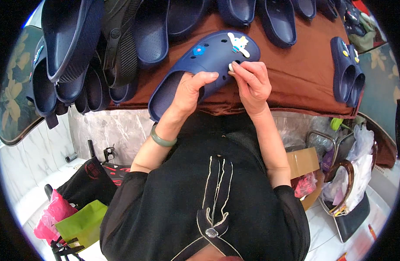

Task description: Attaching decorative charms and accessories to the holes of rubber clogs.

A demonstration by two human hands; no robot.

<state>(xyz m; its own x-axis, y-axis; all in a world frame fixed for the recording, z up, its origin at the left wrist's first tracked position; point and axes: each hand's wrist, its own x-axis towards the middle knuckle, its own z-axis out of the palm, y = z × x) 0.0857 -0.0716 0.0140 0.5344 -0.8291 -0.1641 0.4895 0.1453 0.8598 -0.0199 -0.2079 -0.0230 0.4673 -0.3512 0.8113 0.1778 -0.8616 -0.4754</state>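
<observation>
A navy blue clog (215,56) lies tilted across the brown cloth in front of me, toe to the upper right. My left hand (188,93) grips it, fingers inside the opening and thumb over the upper. A small white shoe charm (231,67) is pinched between the thumb and fingers of my right hand (254,85), close to the holes on the clog's near side. Whether its back is in a hole cannot be seen. Fixed on the upper are a blue flower charm (199,50) and a larger white winged charm (238,45).
More navy clogs (151,35) line the far and left parts of the brown cloth (302,74), with a black clog (117,48) among them. A decorated pair (348,71) sits at the right. Bags (84,222), a cardboard box (303,163) and a chair (354,217) stand below.
</observation>
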